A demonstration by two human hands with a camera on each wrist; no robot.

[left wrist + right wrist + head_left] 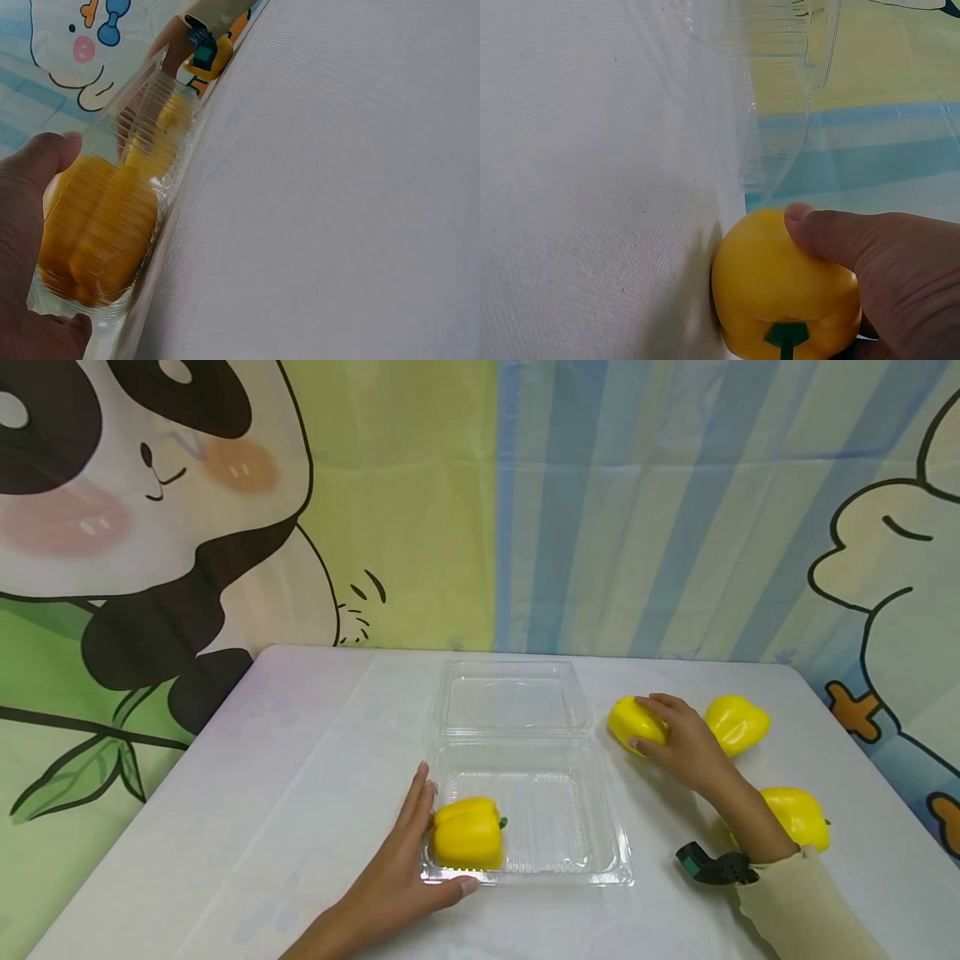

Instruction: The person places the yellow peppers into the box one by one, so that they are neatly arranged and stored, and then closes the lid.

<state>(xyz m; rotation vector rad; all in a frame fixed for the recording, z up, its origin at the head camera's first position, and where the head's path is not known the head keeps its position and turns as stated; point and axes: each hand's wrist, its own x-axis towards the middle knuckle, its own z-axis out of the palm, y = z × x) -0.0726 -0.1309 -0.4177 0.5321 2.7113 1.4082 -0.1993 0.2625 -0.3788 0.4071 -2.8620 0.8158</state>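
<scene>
A clear plastic clamshell container [540, 827] lies unfolded on the table, its lid [513, 693] towards the back. In the front left corner of its base sits a yellow bell pepper [467, 843] on its side, green stem to the right. My left hand [401, 868] rests against that corner, fingers straight along the left wall and thumb at the front edge. Right of the lid, my right hand [686, 745] grips another yellow bell pepper [776, 274] between thumb and fingers. In the right wrist view this pepper is close to or on the table; I cannot tell which.
Two more yellow bell peppers lie on the right: one pepper [738, 724] behind the right hand, another pepper [798, 818] partly hidden by the right forearm. A black device [716, 865] is on the right wrist. Behind the white table [300, 777] hangs a cartoon-printed curtain [420, 527].
</scene>
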